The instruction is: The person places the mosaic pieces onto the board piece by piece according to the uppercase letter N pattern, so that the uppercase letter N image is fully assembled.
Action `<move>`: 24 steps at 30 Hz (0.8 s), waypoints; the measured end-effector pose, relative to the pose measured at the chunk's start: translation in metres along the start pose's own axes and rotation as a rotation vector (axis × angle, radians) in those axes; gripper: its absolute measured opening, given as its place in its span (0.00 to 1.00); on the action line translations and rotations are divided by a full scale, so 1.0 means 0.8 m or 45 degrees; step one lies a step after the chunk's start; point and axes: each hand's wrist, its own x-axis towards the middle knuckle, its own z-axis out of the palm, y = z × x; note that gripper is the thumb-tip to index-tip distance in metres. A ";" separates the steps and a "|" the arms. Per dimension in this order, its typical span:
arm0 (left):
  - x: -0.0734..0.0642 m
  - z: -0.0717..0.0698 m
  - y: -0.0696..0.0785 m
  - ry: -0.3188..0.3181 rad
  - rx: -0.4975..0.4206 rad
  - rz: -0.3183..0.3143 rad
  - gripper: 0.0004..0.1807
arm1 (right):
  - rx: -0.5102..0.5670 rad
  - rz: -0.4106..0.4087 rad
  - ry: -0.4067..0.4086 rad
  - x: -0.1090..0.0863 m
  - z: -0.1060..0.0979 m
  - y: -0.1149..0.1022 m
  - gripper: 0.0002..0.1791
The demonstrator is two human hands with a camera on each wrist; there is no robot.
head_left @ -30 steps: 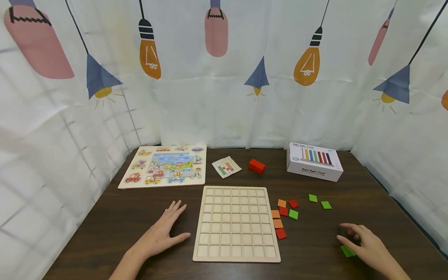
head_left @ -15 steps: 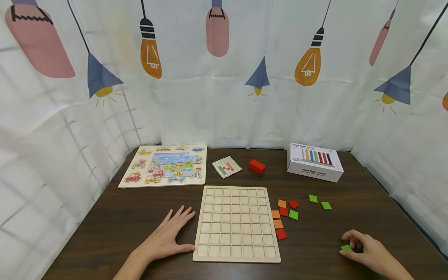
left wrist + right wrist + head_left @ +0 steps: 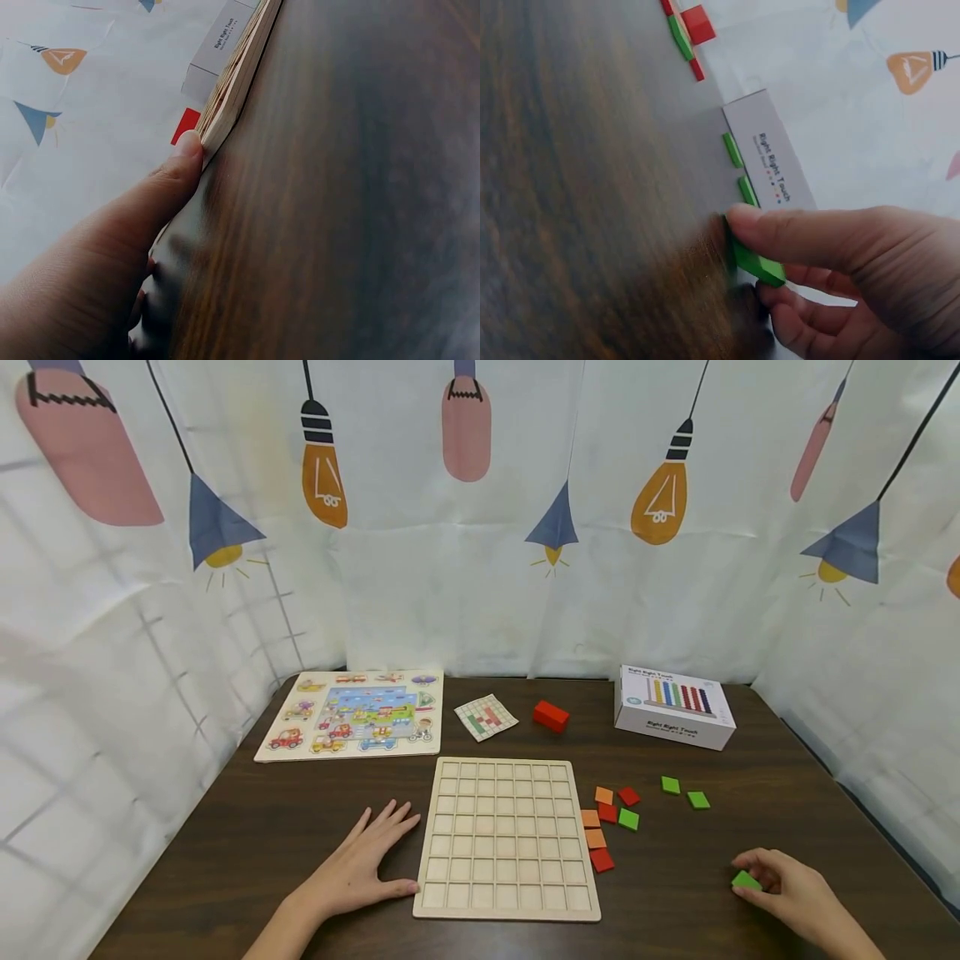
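My right hand pinches a green square tile between thumb and fingers at the right of the table. In the right wrist view the tile stands tilted in the fingers, close over the wood. The left hand lies spread with straight fingers, its thumb tip right at the left edge of the wooden grid board. The left wrist view has that thumb against the board's side. Every cell of the board is bare. Loose tiles lie along its right side, among them an orange tile and a red tile.
Two green tiles lie farther back on the right. Along the table's rear are a vehicle picture puzzle, a small coloured grid card, a red block and a white box. A printed curtain hangs behind.
My right hand has closed its fingers on the green tile and shifted it slightly away from me. The left hand has moved right, bringing its thumb to the board's edge.
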 end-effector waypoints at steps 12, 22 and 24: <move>0.001 0.001 0.001 0.017 0.017 0.035 0.49 | 0.008 -0.023 -0.023 -0.002 -0.009 0.002 0.15; 0.002 0.002 0.004 0.031 0.052 0.104 0.44 | 0.273 -0.203 0.059 0.009 -0.001 -0.020 0.09; 0.001 0.004 0.006 0.030 0.069 0.118 0.44 | 0.301 -0.170 0.040 0.013 0.002 -0.027 0.09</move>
